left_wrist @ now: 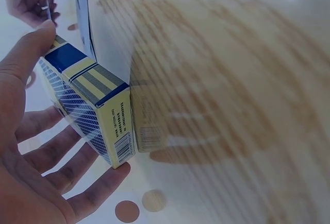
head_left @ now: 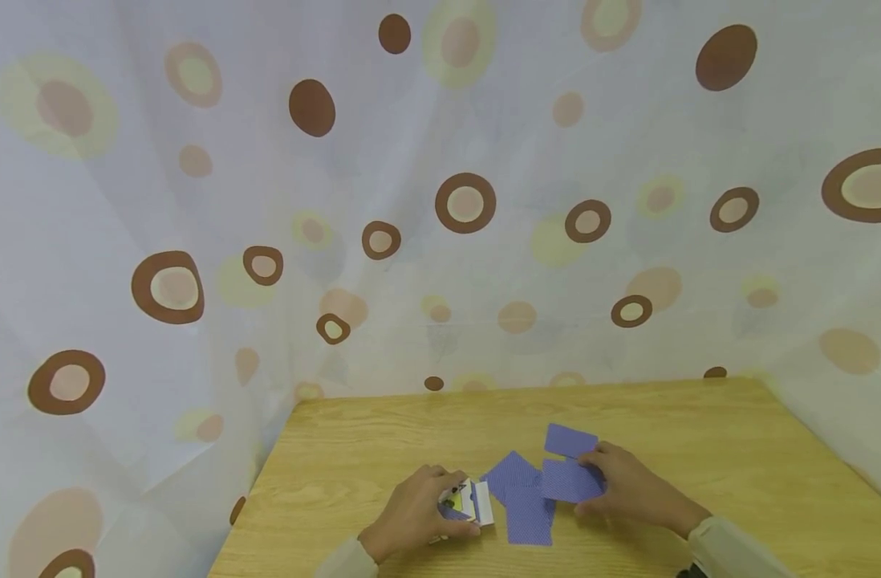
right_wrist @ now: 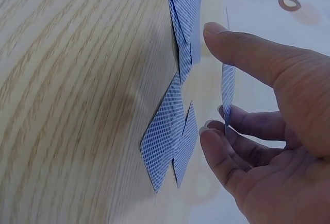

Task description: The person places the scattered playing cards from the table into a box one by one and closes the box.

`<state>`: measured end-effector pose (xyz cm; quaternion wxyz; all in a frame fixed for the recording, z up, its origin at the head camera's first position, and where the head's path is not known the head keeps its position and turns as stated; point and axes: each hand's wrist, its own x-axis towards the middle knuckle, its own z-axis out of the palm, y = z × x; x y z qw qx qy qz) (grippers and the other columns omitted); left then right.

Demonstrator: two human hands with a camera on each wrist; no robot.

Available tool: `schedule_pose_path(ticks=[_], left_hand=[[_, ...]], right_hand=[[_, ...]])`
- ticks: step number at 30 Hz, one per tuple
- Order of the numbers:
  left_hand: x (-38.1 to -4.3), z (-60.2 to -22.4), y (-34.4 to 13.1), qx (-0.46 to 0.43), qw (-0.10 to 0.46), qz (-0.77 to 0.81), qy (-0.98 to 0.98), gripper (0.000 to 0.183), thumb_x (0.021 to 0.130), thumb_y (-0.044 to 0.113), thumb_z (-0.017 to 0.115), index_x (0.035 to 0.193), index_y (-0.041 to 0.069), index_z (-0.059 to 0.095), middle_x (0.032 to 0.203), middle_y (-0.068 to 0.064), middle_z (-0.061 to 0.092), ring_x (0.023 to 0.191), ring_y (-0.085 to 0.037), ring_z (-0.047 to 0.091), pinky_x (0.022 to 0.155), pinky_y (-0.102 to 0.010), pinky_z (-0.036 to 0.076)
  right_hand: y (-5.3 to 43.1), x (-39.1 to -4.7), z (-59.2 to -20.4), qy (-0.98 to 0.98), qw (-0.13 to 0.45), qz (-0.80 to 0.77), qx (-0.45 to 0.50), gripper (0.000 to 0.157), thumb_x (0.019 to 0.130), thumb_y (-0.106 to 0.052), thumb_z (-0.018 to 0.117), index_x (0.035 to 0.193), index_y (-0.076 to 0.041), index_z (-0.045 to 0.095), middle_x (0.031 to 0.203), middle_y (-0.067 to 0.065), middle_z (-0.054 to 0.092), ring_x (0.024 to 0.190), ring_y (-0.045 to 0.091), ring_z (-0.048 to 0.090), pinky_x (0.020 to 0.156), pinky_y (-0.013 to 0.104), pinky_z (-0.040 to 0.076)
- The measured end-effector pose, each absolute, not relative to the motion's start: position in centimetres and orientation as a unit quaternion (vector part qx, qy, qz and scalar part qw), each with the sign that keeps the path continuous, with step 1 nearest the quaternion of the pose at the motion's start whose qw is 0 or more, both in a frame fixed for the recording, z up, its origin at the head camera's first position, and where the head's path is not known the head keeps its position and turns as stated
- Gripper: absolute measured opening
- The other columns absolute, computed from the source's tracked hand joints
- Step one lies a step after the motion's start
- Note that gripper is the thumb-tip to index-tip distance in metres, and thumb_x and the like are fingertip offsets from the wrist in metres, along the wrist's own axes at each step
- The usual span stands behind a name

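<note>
A small rectangular cardboard card box in cream and dark blue (left_wrist: 93, 100), with a patterned broad face and a barcode on one narrow end, is in the person's left hand (head_left: 422, 507), low at the near part of the table; whether it touches the wood is hard to tell. The left hand grips it with the thumb along one edge and the fingers spread along the other side. On the box's right end, a white cardboard flap (head_left: 485, 503) stands out, open. Just right of the box, thin rectangular paper cards with blue-and-white patterned backs (head_left: 529, 518) lie overlapping on the table, turned at different angles. Further right of the box, the right hand (head_left: 631, 491) pinches a blue-backed card (head_left: 565, 480) between thumb and fingers, raised off the wood; whether a second sheet lies against it cannot be told. To the right of the box and farther from the person, another blue-backed card (head_left: 569, 440) shows just past the held one. Under and around the box spreads the light-brown wood-grain table (head_left: 383, 433). Pale sleeves (head_left: 732, 550) cover both forearms. Beyond the box, behind the table, hangs a white sheet printed with brown, peach and yellow rounds (head_left: 412, 289).
</note>
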<state>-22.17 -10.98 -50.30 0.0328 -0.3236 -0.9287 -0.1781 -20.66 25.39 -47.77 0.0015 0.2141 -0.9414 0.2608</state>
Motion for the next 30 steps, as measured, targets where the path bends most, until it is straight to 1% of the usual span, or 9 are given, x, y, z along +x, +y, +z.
schedule_pose_path(ticks=[3,5,7,10,14,21,30], left_hand=[[-22.2,-50.2,-10.9,-0.324,0.03,-0.181,-0.928,0.082,0.078,0.07,0.077,0.139,0.016,0.066,0.119,0.0,0.067,0.095,-0.004,0.052,0.072,-0.021,0.048],[-22.2,-50.2,-10.9,-0.324,0.028,-0.181,-0.928,0.082,0.078,0.07,0.077,0.139,0.016,0.066,0.118,0.001,0.066,0.095,-0.004,0.051,0.072,-0.021,0.047],[-22.2,-50.2,-10.9,-0.323,0.026,-0.181,-0.928,0.082,0.078,0.07,0.077,0.139,0.016,0.066,0.118,0.001,0.066,0.094,-0.003,0.051,0.071,-0.021,0.047],[-22.1,-50.1,-10.9,-0.325,0.027,-0.179,-0.928,0.082,0.078,0.07,0.076,0.139,0.016,0.066,0.117,0.001,0.066,0.093,-0.003,0.051,0.072,-0.021,0.047],[-22.2,-50.0,-10.8,-0.329,0.031,-0.176,-0.927,0.082,0.078,0.069,0.077,0.139,0.015,0.066,0.117,0.0,0.067,0.095,-0.004,0.053,0.074,-0.022,0.049],[-22.3,-49.8,-10.8,-0.335,0.037,-0.174,-0.925,0.081,0.078,0.067,0.079,0.139,0.014,0.066,0.117,-0.001,0.067,0.093,-0.004,0.051,0.072,-0.021,0.047],[-22.4,-50.1,-10.8,-0.334,0.032,-0.175,-0.926,0.081,0.079,0.068,0.078,0.139,0.014,0.066,0.116,0.0,0.067,0.093,-0.004,0.051,0.071,-0.02,0.047]], right_hand=[[25.0,-20.7,-47.8,-0.943,0.002,0.258,0.212,0.076,0.073,-0.042,0.093,0.123,0.009,0.067,0.119,0.018,0.062,0.107,0.033,0.061,0.088,0.047,0.055],[24.8,-20.7,-47.9,-0.942,0.002,0.257,0.217,0.074,0.073,-0.041,0.093,0.122,0.009,0.067,0.119,0.019,0.062,0.107,0.035,0.061,0.088,0.048,0.055],[24.6,-20.7,-47.9,-0.94,0.003,0.258,0.223,0.073,0.073,-0.041,0.093,0.121,0.008,0.068,0.118,0.017,0.063,0.106,0.033,0.061,0.087,0.046,0.055],[24.4,-20.8,-47.9,-0.937,0.002,0.26,0.234,0.071,0.074,-0.041,0.093,0.12,0.007,0.069,0.112,0.01,0.062,0.1,0.025,0.059,0.082,0.04,0.055],[24.0,-20.9,-48.0,-0.937,0.005,0.255,0.238,0.069,0.074,-0.042,0.093,0.12,0.005,0.07,0.106,0.004,0.059,0.093,0.018,0.055,0.078,0.035,0.053],[23.5,-20.9,-47.8,-0.937,0.021,0.244,0.25,0.069,0.074,-0.041,0.093,0.119,0.005,0.07,0.108,0.005,0.06,0.094,0.018,0.055,0.079,0.035,0.052],[22.6,-20.8,-47.7,-0.933,0.011,0.262,0.248,0.069,0.074,-0.04,0.093,0.121,0.005,0.069,0.104,0.003,0.057,0.091,0.015,0.052,0.076,0.032,0.052]])
